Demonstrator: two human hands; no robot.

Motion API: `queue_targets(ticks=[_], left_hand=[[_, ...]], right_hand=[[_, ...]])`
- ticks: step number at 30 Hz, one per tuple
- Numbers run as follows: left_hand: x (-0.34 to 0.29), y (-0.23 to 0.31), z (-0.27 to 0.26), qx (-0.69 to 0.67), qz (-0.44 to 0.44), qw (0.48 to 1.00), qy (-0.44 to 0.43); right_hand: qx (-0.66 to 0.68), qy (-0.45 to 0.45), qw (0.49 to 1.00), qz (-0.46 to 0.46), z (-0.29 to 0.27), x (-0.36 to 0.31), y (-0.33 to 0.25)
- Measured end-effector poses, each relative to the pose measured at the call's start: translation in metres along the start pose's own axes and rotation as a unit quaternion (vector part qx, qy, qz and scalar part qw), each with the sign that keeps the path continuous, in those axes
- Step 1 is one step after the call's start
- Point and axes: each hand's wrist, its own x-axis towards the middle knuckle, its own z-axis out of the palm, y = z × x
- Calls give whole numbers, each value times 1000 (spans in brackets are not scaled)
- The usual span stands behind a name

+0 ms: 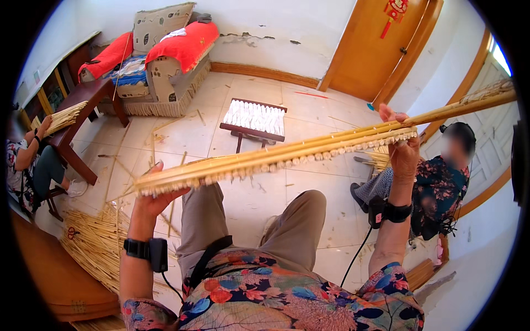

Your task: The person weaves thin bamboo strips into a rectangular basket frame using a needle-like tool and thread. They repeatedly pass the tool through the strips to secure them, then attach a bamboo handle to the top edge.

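Observation:
A flat panel of straw stalks (270, 153), stitched side by side, is held up in front of my chest and seen nearly edge-on. Its cut stalk ends form a row along the near edge, and the right end is tilted higher. My left hand (153, 203) grips the left end, with the thumb on top and the fingers underneath. At the other end my right hand (406, 157) is wrapped around the panel, its fingertips showing above the far edge. Longer stalks (469, 107) stick out past my right hand toward the upper right.
Loose stalks (96, 237) and red-handled scissors (72, 233) lie at the left. A small stool (254, 118) with a white woven seat stands ahead. One person (27, 160) holds stalks by a dark bench (83, 113); another (441, 185) sits at right. An armchair (160, 71) stands behind.

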Motion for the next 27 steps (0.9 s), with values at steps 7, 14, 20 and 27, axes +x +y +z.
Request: queue_targets(ticks=[7,14,20,27], left_hand=[[-36,-15,-16,146,131,979,63],[-73,-12,6,234,203,942,130],[-130,-35,-37,263,179,925,207],[-172,-62,-51,283,85,911,288]], right_hand=[[54,182,945,265,43,-24,68],[356,212,833,367,93,-87,134],[313,190,803,469,146,-110,163],[304,181,797,490,182,-115,183]])
